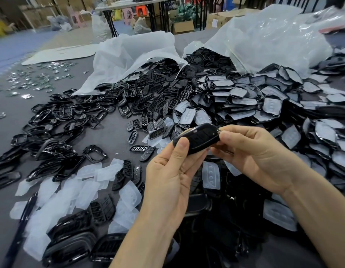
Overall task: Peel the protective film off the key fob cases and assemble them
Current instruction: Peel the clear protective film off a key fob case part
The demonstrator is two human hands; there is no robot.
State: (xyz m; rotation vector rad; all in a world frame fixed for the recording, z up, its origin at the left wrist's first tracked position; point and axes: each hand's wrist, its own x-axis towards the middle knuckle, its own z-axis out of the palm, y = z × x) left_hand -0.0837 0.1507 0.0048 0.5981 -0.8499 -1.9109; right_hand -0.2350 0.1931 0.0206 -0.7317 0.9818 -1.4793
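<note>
Both my hands hold one glossy black key fob case [198,137] above the table, just below the frame's middle. My left hand [171,175] grips its near left end, thumb on top. My right hand [252,151] pinches its right end with thumb and fingertips. A thin silver trim line runs along the case's upper edge. A big heap of film-covered case halves [264,105] lies to the right. Black frames [57,130] and black button inserts [146,120] are spread to the left and centre. Peeled translucent films [86,188] lie on the near left.
Two large white plastic bags [129,55] spill parts at the back of the grey table [111,138]. Small shiny metal pieces [32,82] are scattered far left. A black pen-like rod [23,219] lies near the left edge. Cardboard boxes and stools stand beyond the table.
</note>
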